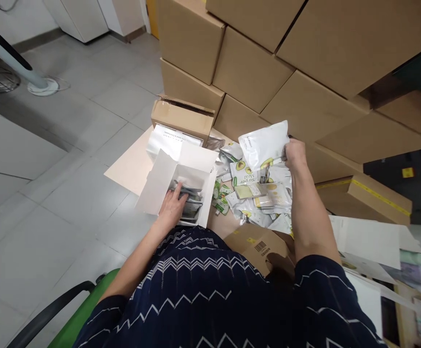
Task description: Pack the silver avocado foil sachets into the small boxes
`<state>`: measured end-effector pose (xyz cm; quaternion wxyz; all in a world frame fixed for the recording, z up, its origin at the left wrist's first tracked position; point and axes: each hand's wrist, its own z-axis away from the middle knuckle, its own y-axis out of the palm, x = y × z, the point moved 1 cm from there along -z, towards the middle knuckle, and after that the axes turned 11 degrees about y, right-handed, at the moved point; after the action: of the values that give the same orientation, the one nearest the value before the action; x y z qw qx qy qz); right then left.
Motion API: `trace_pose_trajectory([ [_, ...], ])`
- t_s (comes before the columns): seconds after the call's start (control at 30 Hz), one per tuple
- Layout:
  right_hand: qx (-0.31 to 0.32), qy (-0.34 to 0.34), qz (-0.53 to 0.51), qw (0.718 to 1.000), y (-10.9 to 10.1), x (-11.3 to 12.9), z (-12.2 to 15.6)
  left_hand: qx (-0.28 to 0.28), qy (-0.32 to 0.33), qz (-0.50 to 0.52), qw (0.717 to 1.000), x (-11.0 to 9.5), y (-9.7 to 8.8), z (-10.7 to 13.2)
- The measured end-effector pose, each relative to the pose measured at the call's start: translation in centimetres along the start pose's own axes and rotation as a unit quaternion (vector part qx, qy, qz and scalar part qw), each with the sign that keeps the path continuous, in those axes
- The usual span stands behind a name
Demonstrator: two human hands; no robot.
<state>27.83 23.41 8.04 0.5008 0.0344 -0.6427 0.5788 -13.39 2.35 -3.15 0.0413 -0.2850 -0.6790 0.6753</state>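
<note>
Leftward from the right hand (295,153) juts a white pouch (264,143), edge gripped

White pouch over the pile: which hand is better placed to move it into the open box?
Right, probably: the right hand grips the pouch by its edge, while the left hand is inside the box, seemingly on packets.

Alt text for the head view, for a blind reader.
A person's right hand holds a white pouch over a pile of packets, while the left hand is inside an open white box. Cardboard boxes stand stacked beyond.
</note>
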Motion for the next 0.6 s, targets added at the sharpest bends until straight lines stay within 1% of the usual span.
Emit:
trace_pose_trajectory([
  [0.07,0.013,0.046,-0.081,0.996,0.5,1.4,1.5,-0.005,-0.005,0.016,1.000,0.0,0.0,0.0],
  [0.1,0.031,0.057,-0.109,0.992,0.8,2.2,2.4,-0.006,-0.006,0.022,1.000,0.0,-0.1,0.0],
  [0.17,0.085,0.057,-0.155,0.983,1.6,3.5,4.1,-0.008,-0.004,0.029,1.000,0.0,-0.1,-0.1],
  [0.23,0.154,0.035,-0.183,0.970,2.6,4.6,6.0,-0.010,-0.003,0.031,0.999,0.1,-0.1,-0.1],
  [0.3,0.211,-0.003,-0.195,0.958,3.6,5.5,7.8,-0.011,-0.003,0.026,1.000,0.1,-0.1,-0.1],
  [0.37,0.243,-0.047,-0.203,0.947,4.6,6.2,9.5,-0.007,0.000,0.010,1.000,0.1,0.0,0.0],
  [0.43,0.262,-0.087,-0.210,0.938,5.6,6.8,11.0,-0.003,0.005,-0.008,1.000,0.1,0.0,0.0],
  [0.5,0.288,-0.112,-0.213,0.927,6.7,7.1,12.3,-0.005,0.011,-0.017,1.000,0.0,0.0,0.1],
  [0.6,0.366,-0.130,-0.189,0.902,8.6,7.0,14.6,-0.014,0.009,-0.009,1.000,0.1,-0.1,0.1],
])
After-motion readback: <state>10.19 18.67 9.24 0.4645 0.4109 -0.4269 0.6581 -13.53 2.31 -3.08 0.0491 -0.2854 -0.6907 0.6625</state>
